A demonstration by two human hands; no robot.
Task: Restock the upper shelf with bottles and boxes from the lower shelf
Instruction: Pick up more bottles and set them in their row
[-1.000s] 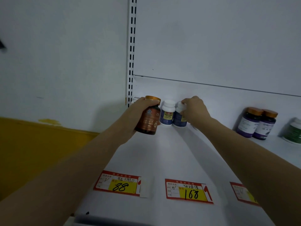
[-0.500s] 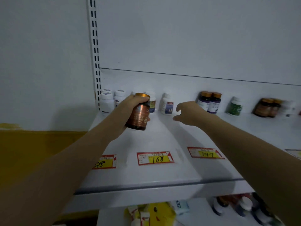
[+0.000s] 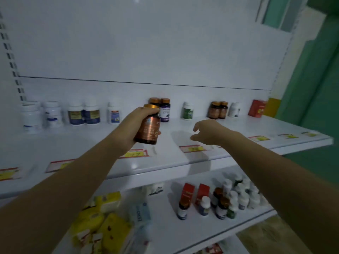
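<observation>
White shelving unit with a white back panel (image 3: 146, 43); green wall (image 3: 321, 88) at far right. Frame is motion-blurred. Left hand (image 3: 135, 121): fingers and thumb wrapped round an amber bottle (image 3: 148, 129) with a gold cap, held in the air over the upper shelf (image 3: 91, 143), slightly tilted and not touching the shelf. Right hand (image 3: 209, 131): empty, fingers loosely spread, hovering above the same shelf to the right of the amber bottle, well apart from it. Directly behind the held bottle, at the back of the upper shelf: purple pair (image 3: 165, 109), upright. Further right along the back row: green-label bottle (image 3: 188, 111), amber pair (image 3: 218, 110) touching each other, a white bottle (image 3: 234, 110), then a red box (image 3: 256, 108) at the end. Left of the held bottle: one white-capped bottle (image 3: 113, 114), blue-label pair (image 3: 83, 113), white jars (image 3: 31, 116) near the upright. Price tags (image 3: 190, 148) lie along the front edge of the upper shelf; the print is unreadable. Lower shelf (image 3: 165, 226): yellow packs (image 3: 99, 222) at left, two red cartons (image 3: 187, 193) in the middle, and a tight cluster of bottles (image 3: 234, 198) beside them to the right.
</observation>
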